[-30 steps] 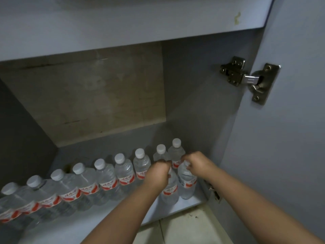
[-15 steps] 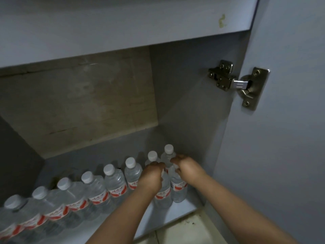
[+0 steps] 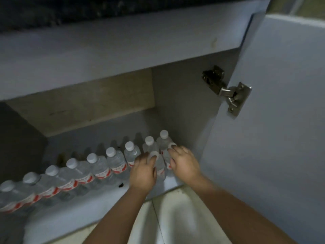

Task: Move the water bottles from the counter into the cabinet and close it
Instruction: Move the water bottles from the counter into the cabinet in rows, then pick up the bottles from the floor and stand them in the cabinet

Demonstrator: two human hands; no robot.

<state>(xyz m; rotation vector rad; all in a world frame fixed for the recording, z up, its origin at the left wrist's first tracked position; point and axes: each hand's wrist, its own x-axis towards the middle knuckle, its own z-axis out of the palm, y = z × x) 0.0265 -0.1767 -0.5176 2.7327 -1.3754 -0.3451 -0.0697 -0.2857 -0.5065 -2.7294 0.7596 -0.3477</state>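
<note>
Several clear water bottles (image 3: 98, 166) with white caps and red labels stand in a row on the floor of the open cabinet (image 3: 109, 206). At the row's right end, my left hand (image 3: 143, 171) grips the neck of a front bottle (image 3: 159, 164). Beside it, my right hand (image 3: 183, 163) holds a second front bottle (image 3: 168, 158) near its cap. Both bottles stand upright on the cabinet floor in front of two back bottles. My fingers hide much of both bottles.
The cabinet door (image 3: 281, 120) stands open at the right, hung on a metal hinge (image 3: 228, 92). A dark counter edge (image 3: 88, 9) runs above the cabinet. Pale floor tile (image 3: 177, 217) lies below my arms. The back of the cabinet floor (image 3: 98, 127) is bare.
The view has tilted up, showing the counter edge. Both hands have loosened and slid up the two front bottles, whose caps now show between my fingers.
</note>
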